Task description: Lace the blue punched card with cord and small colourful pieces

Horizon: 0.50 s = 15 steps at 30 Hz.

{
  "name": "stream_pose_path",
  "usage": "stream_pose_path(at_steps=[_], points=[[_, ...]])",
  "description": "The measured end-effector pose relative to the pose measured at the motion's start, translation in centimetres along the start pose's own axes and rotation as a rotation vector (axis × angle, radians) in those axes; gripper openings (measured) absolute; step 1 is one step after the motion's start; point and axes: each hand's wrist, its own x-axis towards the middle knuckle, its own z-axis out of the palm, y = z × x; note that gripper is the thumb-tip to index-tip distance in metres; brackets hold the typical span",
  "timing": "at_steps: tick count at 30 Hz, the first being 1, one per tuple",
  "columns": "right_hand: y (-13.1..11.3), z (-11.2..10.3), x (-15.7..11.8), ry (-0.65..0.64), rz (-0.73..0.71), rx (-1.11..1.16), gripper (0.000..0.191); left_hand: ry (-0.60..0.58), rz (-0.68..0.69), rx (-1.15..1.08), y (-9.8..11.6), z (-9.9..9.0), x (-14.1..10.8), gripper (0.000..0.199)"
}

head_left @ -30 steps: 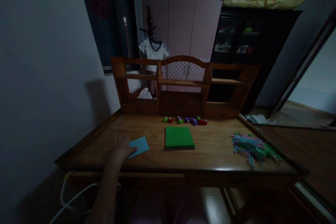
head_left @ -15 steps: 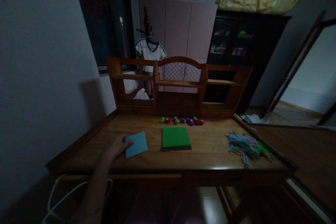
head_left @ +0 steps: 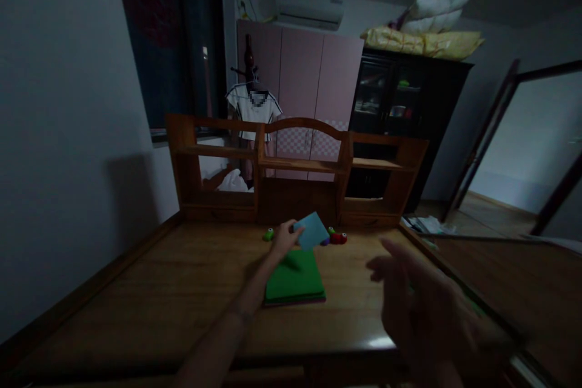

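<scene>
My left hand (head_left: 285, 239) pinches a light blue square sheet (head_left: 311, 231) by its left edge and holds it tilted above the desk. Below it lies a stack of green sheets (head_left: 295, 282), with a darker pinkish edge showing at the bottom. My right hand (head_left: 413, 294) hangs over the right part of the desk, blurred by motion. Its fingers point left and look apart, with nothing visible between them. Small toys with eyes stand behind the stack: a green one (head_left: 268, 234) and red ones (head_left: 338, 238); others are hidden by the left hand and the sheet.
The wooden desk (head_left: 191, 279) has a shelf unit (head_left: 300, 163) along its back edge. A pile of coloured strips on the right is mostly covered by my right hand and arm. A wall (head_left: 82, 194) borders the left side.
My left hand has lifted the light blue sheet off the desk and carried it right, over the green stack. My right hand has come into view. The camera view has shifted.
</scene>
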Motion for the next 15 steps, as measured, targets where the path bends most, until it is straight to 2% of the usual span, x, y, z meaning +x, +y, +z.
stream_pose_path(at_steps=[1, 2, 5, 8, 11, 13, 15], points=[[2.2, 2.1, 0.6, 0.074, 0.023, -0.051, 0.027, 0.034, 0.012, 0.082, -1.4, 0.6, 0.5, 0.032], [4.6, 4.3, 1.0, 0.093, 0.063, -0.088, 0.024, 0.061, 0.029, 0.128, -2.6, 1.0, 0.8, 0.031], [11.9, 10.6, 0.2, 0.027, 0.313, -0.115, 0.028, 0.037, 0.090, 0.122, -4.9, 1.6, 0.8, 0.033], [17.4, 15.1, -2.6, -0.060, 0.535, -0.103, 0.035, -0.011, 0.071, 0.017, -5.9, 2.0, 0.5, 0.036], [19.7, 17.0, -4.9, -0.090, 0.607, -0.040, 0.039, -0.038, 0.024, -0.094, -6.4, 2.3, 0.5, 0.040], [19.7, 17.2, -5.4, -0.100, 0.605, 0.026, 0.039, -0.023, 0.010, -0.120, -6.6, 2.3, 0.6, 0.041], [19.1, 17.4, -5.4, -0.170, 0.616, 0.135, 0.039, -0.026, 0.003, -0.138, -6.8, 2.2, 0.7, 0.041]])
